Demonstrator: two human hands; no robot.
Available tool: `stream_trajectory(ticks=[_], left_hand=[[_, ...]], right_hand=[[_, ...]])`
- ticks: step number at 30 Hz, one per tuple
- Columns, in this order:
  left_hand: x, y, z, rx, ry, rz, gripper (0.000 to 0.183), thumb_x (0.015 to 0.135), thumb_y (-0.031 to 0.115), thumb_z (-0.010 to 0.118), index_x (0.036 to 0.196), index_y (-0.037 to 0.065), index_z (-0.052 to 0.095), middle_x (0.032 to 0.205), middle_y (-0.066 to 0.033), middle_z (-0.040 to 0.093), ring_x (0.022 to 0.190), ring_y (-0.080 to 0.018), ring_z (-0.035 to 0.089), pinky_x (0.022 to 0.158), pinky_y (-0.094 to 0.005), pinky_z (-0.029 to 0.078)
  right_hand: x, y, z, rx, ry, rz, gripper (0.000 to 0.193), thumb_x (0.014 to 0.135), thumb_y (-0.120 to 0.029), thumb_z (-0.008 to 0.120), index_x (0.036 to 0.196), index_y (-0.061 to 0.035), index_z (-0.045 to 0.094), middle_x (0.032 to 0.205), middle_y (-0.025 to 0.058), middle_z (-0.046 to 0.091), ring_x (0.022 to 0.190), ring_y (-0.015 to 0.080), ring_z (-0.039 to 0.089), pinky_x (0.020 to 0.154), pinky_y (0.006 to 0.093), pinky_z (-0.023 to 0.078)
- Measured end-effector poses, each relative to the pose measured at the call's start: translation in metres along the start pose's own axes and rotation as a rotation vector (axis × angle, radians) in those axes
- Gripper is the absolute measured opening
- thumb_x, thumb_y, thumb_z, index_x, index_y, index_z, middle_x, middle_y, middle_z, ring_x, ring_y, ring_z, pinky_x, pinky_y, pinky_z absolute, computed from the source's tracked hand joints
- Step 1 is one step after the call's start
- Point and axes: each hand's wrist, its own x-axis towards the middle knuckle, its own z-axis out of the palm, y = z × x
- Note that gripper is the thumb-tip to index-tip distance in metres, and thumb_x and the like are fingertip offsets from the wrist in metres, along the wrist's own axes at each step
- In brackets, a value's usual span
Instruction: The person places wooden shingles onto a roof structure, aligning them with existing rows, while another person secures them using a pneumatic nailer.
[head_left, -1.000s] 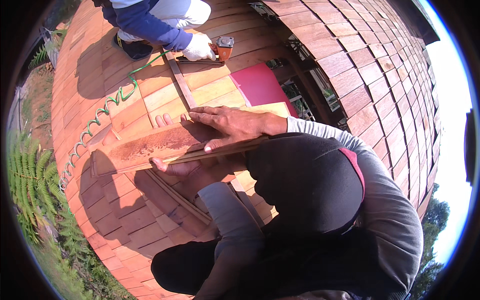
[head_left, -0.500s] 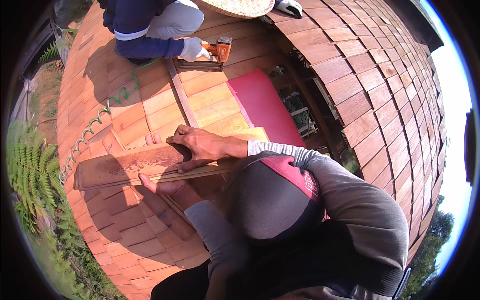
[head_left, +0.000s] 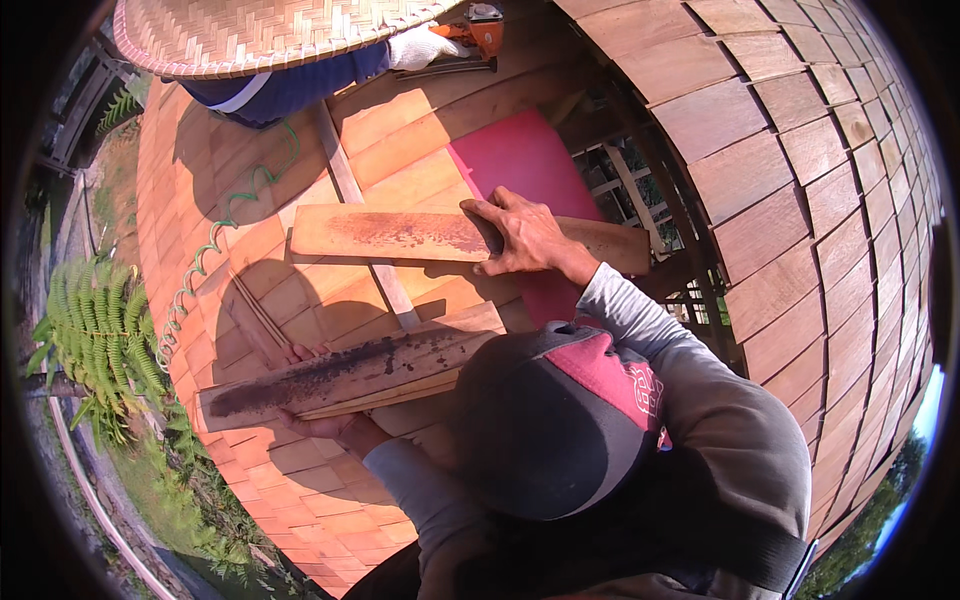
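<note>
**Two shingles in hand on the roof**

The right hand (head_left: 525,235) lies palm down on a long wooden shingle (head_left: 400,232) that rests flat across the roof (head_left: 760,200). Its fingers (head_left: 490,212) are spread a little and curl over the shingle's upper edge, with the thumb on the near edge; the hand presses on the board rather than wrapping it fully. The shingle's right end runs on past the wrist, over a pink board (head_left: 520,160) that sits beneath it.

The left hand (head_left: 325,420) is under a second, darker shingle (head_left: 340,375) nearer the person. Only the fingertips (head_left: 300,352) show, peeping over its far edge, and the heel of the hand below its near edge, so the hand is clasped around the board from beneath. A thinner strip lies just under this shingle; whether the hand grips it too cannot be told.

The two shingles lie well apart, roughly parallel, with a narrow batten (head_left: 365,240) running between and beneath them.

At the top, another person in a woven hat (head_left: 250,30) holds an orange tool (head_left: 480,25) with a gloved hand (head_left: 425,45). A green coiled hose (head_left: 215,250) trails down the roof.
</note>
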Motion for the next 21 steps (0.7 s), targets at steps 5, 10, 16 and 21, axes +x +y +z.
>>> stream_trajectory(ticks=[5, 10, 16, 21], left_hand=[[-0.006, -0.011, 0.008, 0.077, 0.098, 0.103, 0.095, 0.090, 0.060, 0.050, 0.152, -0.010, 0.033, 0.156, -0.0283, 0.039, 0.146, -0.0401, 0.039, 0.124, -0.0587, 0.023], [-0.001, -0.016, -0.002, 0.028, 0.044, 0.053, 0.096, 0.089, 0.060, 0.053, 0.153, -0.009, 0.032, 0.154, -0.0274, 0.042, 0.138, -0.0374, 0.049, 0.121, -0.0582, 0.029], [-0.003, -0.023, -0.003, -0.041, -0.133, -0.006, 0.096, 0.089, 0.060, 0.053, 0.155, -0.006, 0.030, 0.154, -0.0248, 0.044, 0.135, -0.0350, 0.053, 0.119, -0.0580, 0.031], [-0.003, -0.027, -0.008, -0.065, -0.078, -0.061, 0.091, 0.088, 0.062, 0.054, 0.150, -0.004, 0.039, 0.154, -0.0209, 0.046, 0.136, -0.0345, 0.052, 0.120, -0.0591, 0.026]], right_hand=[[-0.001, 0.097, -0.018, -0.262, 0.022, 0.102, 0.088, 0.063, -0.030, 0.082, 0.145, -0.0107, 0.055, 0.126, 0.0181, 0.056, 0.125, 0.0378, 0.052, 0.107, 0.0506, 0.040], [0.040, 0.152, -0.013, -0.210, 0.039, -0.013, 0.088, 0.060, -0.025, 0.082, 0.144, -0.0136, 0.057, 0.131, 0.0169, 0.055, 0.127, 0.0367, 0.051, 0.112, 0.0495, 0.039], [0.080, 0.175, -0.016, -0.250, -0.037, -0.108, 0.092, 0.060, -0.019, 0.081, 0.147, -0.0163, 0.054, 0.135, 0.0169, 0.054, 0.130, 0.0386, 0.049, 0.113, 0.0497, 0.039], [0.105, 0.173, -0.013, -0.361, -0.028, -0.133, 0.095, 0.056, -0.017, 0.082, 0.147, -0.0149, 0.056, 0.138, 0.0160, 0.053, 0.133, 0.0402, 0.045, 0.116, 0.0503, 0.036]])
